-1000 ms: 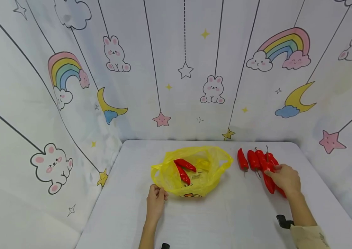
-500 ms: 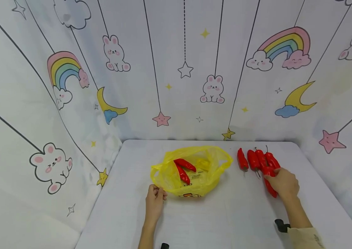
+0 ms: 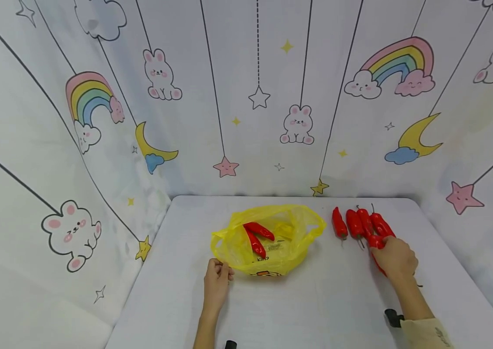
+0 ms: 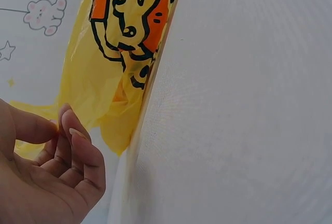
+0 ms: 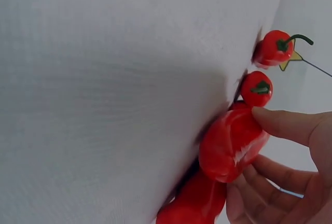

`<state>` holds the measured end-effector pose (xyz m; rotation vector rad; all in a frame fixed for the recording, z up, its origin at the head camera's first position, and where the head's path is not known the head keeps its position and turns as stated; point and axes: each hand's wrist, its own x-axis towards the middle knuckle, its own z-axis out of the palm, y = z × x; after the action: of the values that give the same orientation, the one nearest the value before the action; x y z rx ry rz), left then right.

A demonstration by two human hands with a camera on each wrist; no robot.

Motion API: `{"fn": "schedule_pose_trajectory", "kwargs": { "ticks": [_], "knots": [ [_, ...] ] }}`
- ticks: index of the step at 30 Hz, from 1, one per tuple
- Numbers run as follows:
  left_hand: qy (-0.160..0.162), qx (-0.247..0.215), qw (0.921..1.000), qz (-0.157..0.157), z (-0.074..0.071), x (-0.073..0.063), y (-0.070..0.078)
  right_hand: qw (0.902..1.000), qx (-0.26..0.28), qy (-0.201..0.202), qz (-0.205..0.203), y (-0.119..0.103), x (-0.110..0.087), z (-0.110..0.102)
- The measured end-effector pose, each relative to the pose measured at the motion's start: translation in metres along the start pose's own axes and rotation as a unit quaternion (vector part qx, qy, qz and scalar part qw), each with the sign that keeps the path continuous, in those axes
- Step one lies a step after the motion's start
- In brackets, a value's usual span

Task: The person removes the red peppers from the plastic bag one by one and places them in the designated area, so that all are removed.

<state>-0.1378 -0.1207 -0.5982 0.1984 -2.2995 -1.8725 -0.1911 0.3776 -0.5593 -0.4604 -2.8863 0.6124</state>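
My left hand (image 3: 217, 286) pinches the near left rim of a yellow plastic bag (image 3: 305, 249); the left wrist view shows thumb and fingertips meeting on the thin bag (image 4: 85, 86). The bag lies open-mouthed on the table, two red chili peppers (image 3: 260, 230) inside it. On the right, my right hand (image 3: 398, 259) grips a red pepper (image 5: 228, 143), thumb on one side and fingers on the other. Another red pepper (image 5: 194, 200) lies against it, partly hidden. Beyond the hand, several red peppers (image 3: 354, 223) with green stems lie in a loose row.
The white table (image 3: 307, 310) carries the bag near its middle and the peppers at the back right. A printed wall cloth (image 3: 255, 145) rises behind the table's far edge. Black camera mounts (image 3: 393, 318) sit by both wrists.
My right hand has shifted slightly toward me along with the pepper in its grip. A stem now shows to the right of that wrist. The left hand and bag are practically unmoved.
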Motion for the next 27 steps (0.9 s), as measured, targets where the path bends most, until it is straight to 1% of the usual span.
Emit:
{"fn": "schedule_pose_trajectory", "kwargs": {
  "ticks": [5,9,19,23,27],
  "knots": [
    [0.001,0.003,1.0000,0.001,0.000,0.000,-0.001,1.0000,-0.007,0.002,-0.003,0.001,-0.003,0.004],
    [0.001,0.001,1.0000,0.001,0.000,0.000,-0.001,0.9999,-0.007,0.012,-0.008,0.001,-0.004,0.006],
    [-0.003,0.001,1.0000,0.000,0.000,0.000,0.001,0.9995,-0.002,0.030,-0.007,-0.001,-0.002,0.004],
    [-0.002,0.003,1.0000,0.001,0.000,0.000,0.001,0.9987,0.009,0.046,-0.018,-0.005,-0.002,0.004],
    [-0.002,0.002,1.0000,-0.001,0.001,0.000,0.001,0.9966,0.022,0.071,-0.036,-0.015,-0.001,0.001]
  ]
}}
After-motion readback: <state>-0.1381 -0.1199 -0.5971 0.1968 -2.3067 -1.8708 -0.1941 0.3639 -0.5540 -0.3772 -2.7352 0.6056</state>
